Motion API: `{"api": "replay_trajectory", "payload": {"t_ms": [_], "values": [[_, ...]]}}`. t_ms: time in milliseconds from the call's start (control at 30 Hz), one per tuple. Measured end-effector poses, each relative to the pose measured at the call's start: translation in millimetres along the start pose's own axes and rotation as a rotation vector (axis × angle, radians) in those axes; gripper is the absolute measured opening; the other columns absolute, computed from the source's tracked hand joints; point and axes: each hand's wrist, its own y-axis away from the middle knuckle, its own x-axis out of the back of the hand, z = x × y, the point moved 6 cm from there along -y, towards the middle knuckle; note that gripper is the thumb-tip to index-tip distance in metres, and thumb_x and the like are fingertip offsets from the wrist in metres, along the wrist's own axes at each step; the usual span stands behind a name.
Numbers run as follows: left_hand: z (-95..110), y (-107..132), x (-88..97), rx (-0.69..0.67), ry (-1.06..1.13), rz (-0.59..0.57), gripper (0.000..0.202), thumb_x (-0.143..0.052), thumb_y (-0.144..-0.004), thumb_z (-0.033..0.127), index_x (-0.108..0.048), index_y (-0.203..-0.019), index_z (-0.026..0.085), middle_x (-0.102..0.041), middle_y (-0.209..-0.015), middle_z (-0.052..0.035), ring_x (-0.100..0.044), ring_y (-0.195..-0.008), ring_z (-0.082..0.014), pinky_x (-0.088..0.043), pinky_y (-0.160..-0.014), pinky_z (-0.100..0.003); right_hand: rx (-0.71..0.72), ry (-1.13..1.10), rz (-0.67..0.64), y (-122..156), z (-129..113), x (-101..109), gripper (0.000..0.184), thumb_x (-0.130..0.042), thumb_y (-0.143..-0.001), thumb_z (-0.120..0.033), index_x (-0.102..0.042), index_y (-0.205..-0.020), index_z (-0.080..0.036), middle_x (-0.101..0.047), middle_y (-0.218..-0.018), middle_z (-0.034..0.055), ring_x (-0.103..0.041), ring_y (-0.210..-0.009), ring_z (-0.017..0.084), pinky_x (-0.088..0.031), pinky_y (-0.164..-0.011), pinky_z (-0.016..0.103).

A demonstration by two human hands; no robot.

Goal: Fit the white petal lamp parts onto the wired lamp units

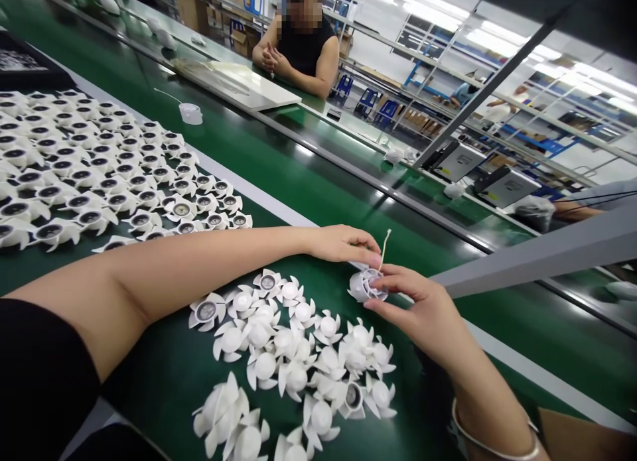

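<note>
My right hand (421, 305) pinches a small white fan impeller (365, 285) between thumb and fingers. My left hand (346, 244) reaches across from the left with its fingertips closed on the top of the same impeller. A thin pale stick (385, 245) rises just above it, near my fingers. Below my hands lies a loose pile of white impellers (298, 355) on the green work surface (164, 375).
Rows of impellers (94, 169) lie hub-up at the left. A green conveyor belt (308, 176) runs past, carrying a small white cup (191, 113). A person (301, 46) leans on the far side by a white tray (239, 83). A grey bar (537, 255) crosses at right.
</note>
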Motion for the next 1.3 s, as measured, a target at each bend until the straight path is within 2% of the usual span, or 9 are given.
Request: {"api": "replay_trajectory", "payload": {"t_ms": [100,333,500,633,700,767,933,1067,1300], "values": [[-2,-1,-2.0,0.047,-0.048,-0.070,0.067,-0.075,-0.070,0.056,-0.059,-0.125,0.021,-0.065,-0.104,-0.0016,-0.058,-0.081,-0.0134,-0.044,-0.074,-0.026,0.055,0.159,0.017,2,-2,-3,0.016,-0.077,-0.074,-0.038,-0.078,-0.087,-0.029,-0.070,-0.118,0.0071,-0.068,-0.104,0.030,-0.055,-0.091,0.047],[-8,-3,-2.6,0.233,-0.059,-0.105,0.075,-0.080,-0.063,0.051,-0.059,-0.126,0.018,-0.068,-0.100,-0.0027,-0.061,-0.085,-0.0174,-0.045,-0.073,-0.028,-0.002,0.179,0.020,2,6,-6,0.011,-0.079,-0.071,-0.035,-0.076,-0.079,-0.027,-0.073,-0.112,0.0068,-0.071,-0.095,0.029,-0.057,-0.087,0.047],[0,3,0.2,0.223,-0.161,-0.161,0.044,-0.079,-0.064,0.054,-0.068,-0.089,0.019,-0.068,-0.084,0.0004,-0.058,-0.073,-0.0155,-0.041,-0.064,-0.027,0.065,0.227,-0.059,1,5,-8,0.011,-0.075,-0.075,-0.035,-0.074,-0.081,-0.026,-0.071,-0.113,0.0072,-0.068,-0.102,0.030,-0.056,-0.090,0.047],[17,16,-11.8,0.222,-0.287,-0.418,0.037,-0.086,-0.052,0.050,-0.070,-0.072,0.023,-0.065,-0.070,0.0027,-0.054,-0.065,-0.0152,-0.035,-0.059,-0.028,0.143,0.505,0.228,4,-5,11,0.033,-0.055,-0.087,-0.032,-0.069,-0.114,-0.020,-0.056,-0.137,0.0181,-0.053,-0.125,0.040,-0.047,-0.098,0.059],[25,21,-19.9,0.223,-0.320,-0.490,0.038,-0.089,-0.047,0.046,-0.072,-0.074,0.025,-0.066,-0.073,0.0024,-0.054,-0.066,-0.0157,-0.036,-0.059,-0.029,0.091,0.606,0.296,9,-7,23,0.037,-0.052,-0.087,-0.033,-0.066,-0.118,-0.019,-0.061,-0.127,0.0196,-0.059,-0.115,0.040,-0.051,-0.089,0.056],[32,23,-27.9,0.223,-0.348,-0.514,0.037,-0.091,-0.046,0.041,-0.074,-0.076,0.026,-0.066,-0.075,0.0018,-0.053,-0.064,-0.0157,-0.035,-0.058,-0.030,-0.021,0.592,0.132,13,-1,27,0.024,-0.053,-0.084,-0.032,-0.071,-0.099,-0.023,-0.070,-0.094,0.0121,-0.067,-0.082,0.031,-0.055,-0.068,0.044],[40,23,-41.6,0.165,-0.311,-0.537,0.027,-0.090,-0.046,0.027,-0.076,-0.069,0.027,-0.064,-0.077,0.0011,-0.053,-0.067,-0.0160,-0.036,-0.059,-0.030,-0.252,0.499,-0.450,40,24,16,0.022,-0.050,-0.073,-0.016,-0.055,-0.053,-0.024,-0.052,-0.051,-0.0015,-0.042,-0.044,0.012,-0.028,-0.041,0.027],[42,22,-40.9,0.155,-0.270,-0.528,0.017,-0.084,-0.050,0.019,-0.072,-0.061,0.025,-0.065,-0.075,0.0026,-0.055,-0.071,-0.0151,-0.038,-0.058,-0.027,-0.276,0.531,-0.561,46,28,7,0.027,-0.050,-0.063,-0.009,-0.033,-0.045,-0.021,-0.025,-0.047,-0.0043,-0.014,-0.045,0.009,-0.012,-0.042,0.029],[37,21,-42.6,0.067,-0.328,-0.551,0.004,-0.068,-0.069,0.020,-0.068,-0.073,0.020,-0.064,-0.070,0.0034,-0.052,-0.060,-0.0110,-0.036,-0.053,-0.026,-0.455,0.774,-0.656,39,12,-1,0.026,-0.052,-0.063,-0.004,-0.037,-0.049,-0.019,-0.038,-0.050,-0.0025,-0.026,-0.048,0.010,-0.018,-0.047,0.029]]}}
